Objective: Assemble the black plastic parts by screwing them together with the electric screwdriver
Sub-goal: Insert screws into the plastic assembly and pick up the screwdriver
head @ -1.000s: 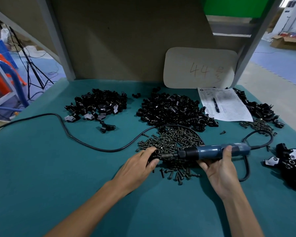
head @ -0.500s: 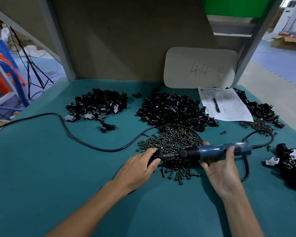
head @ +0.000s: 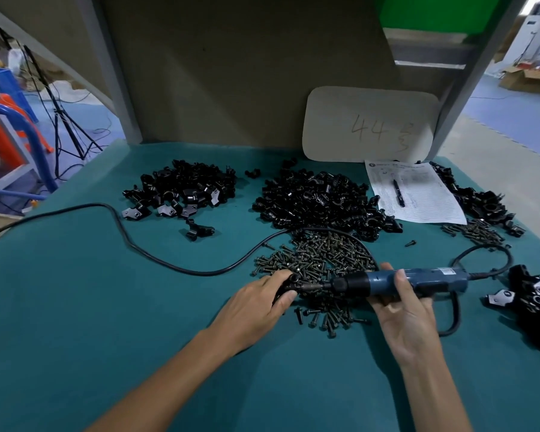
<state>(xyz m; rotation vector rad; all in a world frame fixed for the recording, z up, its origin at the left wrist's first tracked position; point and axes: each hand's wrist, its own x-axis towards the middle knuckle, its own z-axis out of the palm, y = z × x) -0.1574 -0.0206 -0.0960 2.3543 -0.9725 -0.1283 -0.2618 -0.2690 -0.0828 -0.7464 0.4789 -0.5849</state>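
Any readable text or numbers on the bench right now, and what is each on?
"44": handwritten on the beige board; the mark after it is unclear.
Sheet: print too small to read.
Screwdriver: label too small to read.

Single view, worn on the head. Looks forward and down from the near edge of the teal tabletop (head: 75, 307) toward the brown back panel (head: 247, 73) at 12 o'clock. Sits close, with both forearms entering from 6 o'clock, the left hand (head: 256, 304) near centre and the right hand (head: 409, 319) toward 4 o'clock. Near enough to show fingers (head: 399, 277) wrapped on the electric screwdriver (head: 440, 280) and on a small black part (head: 289, 285). Wide-angle, leaning the upright posts (head: 106, 73) outward at 11 and 1 o'clock. Takes in the tabletop's full width, plus floor (head: 496, 129) at 9 and 2 o'clock.
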